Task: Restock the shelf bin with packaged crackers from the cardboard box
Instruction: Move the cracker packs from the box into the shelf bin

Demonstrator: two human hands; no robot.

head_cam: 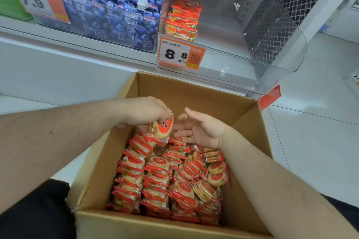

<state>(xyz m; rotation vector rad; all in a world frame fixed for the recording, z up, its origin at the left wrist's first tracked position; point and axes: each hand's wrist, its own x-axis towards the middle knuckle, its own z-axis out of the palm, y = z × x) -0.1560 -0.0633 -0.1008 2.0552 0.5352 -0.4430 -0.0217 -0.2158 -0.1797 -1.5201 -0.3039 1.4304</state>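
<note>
Over the cardboard box [171,91], your left hand [147,110] is pinching one cracker pack [163,127]; your right hand [200,128] is lying spread. That fingertip pinch is risking a drop before the shelf bin [272,60].

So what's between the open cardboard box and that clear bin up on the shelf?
In the head view, only the white shelf front and the 8.8 price tag lie between the cardboard box and the clear bin.

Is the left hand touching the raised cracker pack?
Touching. The head view shows the left hand pinching the cracker pack by its top, above the box.
</note>
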